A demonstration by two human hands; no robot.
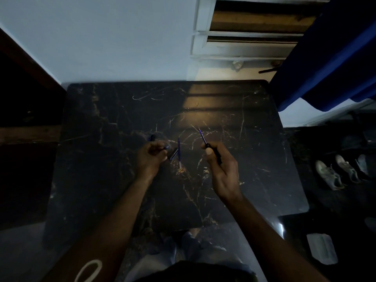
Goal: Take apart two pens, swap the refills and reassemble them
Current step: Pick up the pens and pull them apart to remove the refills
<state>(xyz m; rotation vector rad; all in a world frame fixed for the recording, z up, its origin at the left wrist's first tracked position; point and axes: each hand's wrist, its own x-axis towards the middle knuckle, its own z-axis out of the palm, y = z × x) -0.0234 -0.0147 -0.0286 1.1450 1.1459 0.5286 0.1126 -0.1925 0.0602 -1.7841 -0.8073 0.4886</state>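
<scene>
My right hand [220, 169] grips a dark pen barrel [215, 154] with a thin blue refill [202, 136] sticking out of its top toward the far side. My left hand [149, 158] is closed around a small dark pen part [165, 147] held at the fingertips. On the black marble table [122, 180], between the hands, lies a loose blue refill [179, 149] pointing away from me. A dark barrel piece [173, 155] lies right beside the loose refill. Another small dark piece [152, 137] rests just beyond my left hand.
The table's far edge meets a pale wall [101, 37]. A blue curtain [325, 58] hangs at the upper right. Shoes [335, 171] sit on the dark floor to the right, with a white object [322, 248] nearer me. Dim light blurs small parts.
</scene>
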